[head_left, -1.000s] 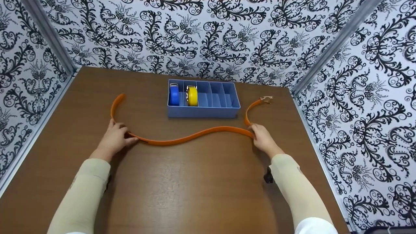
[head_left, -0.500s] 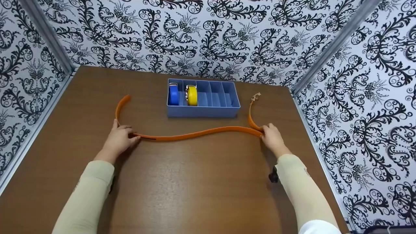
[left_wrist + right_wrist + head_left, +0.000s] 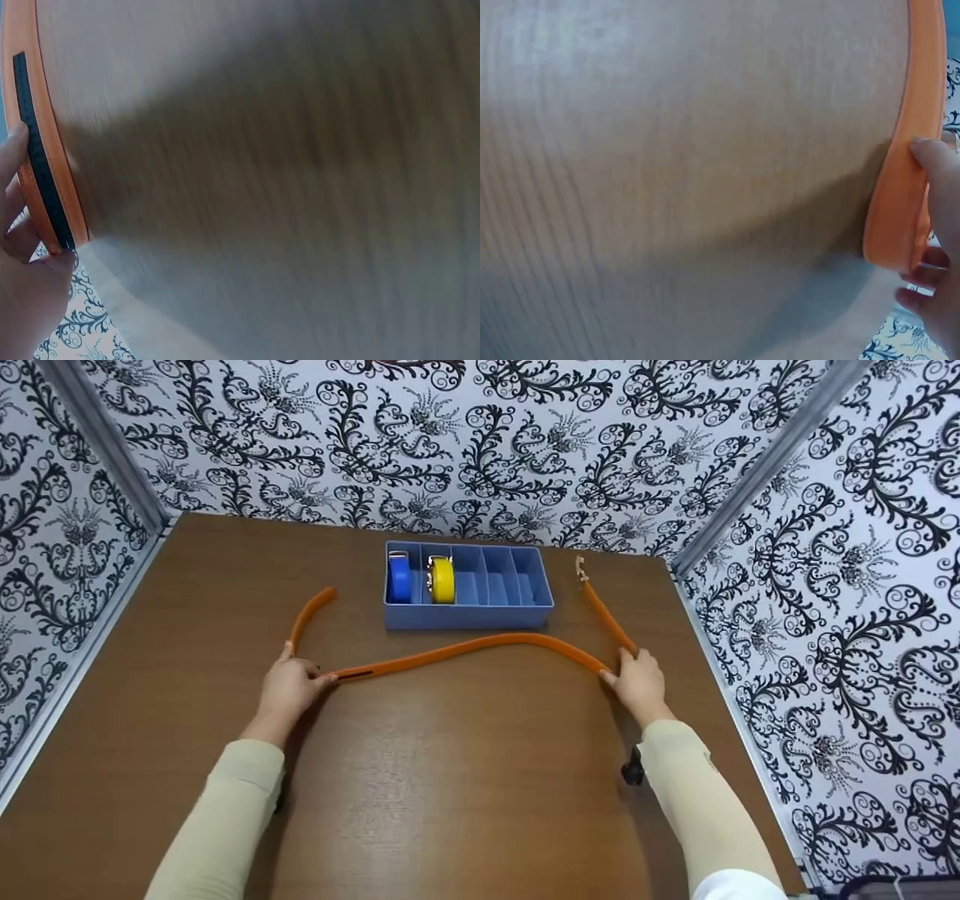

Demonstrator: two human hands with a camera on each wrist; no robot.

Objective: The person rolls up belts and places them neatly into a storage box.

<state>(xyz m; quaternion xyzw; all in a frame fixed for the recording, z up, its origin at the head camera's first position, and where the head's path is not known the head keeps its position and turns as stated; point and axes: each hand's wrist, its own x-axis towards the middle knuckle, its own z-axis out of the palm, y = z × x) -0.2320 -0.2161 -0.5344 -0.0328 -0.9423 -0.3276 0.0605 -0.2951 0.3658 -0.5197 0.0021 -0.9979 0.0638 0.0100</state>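
In the head view, a long orange strap (image 3: 450, 649) with a metal buckle (image 3: 582, 570) curves across the brown wood-grain table (image 3: 450, 780), before a blue-grey plastic divided box (image 3: 469, 618). The box's leftmost compartment holds a coiled blue strap (image 3: 400, 579), the next a coiled yellow strap (image 3: 444, 581). Left wrist: the left hand (image 3: 289, 694) pinches the orange strap at its black stripe (image 3: 41, 150). Right wrist: the right hand (image 3: 637, 682) grips a bend, thumb on its face.
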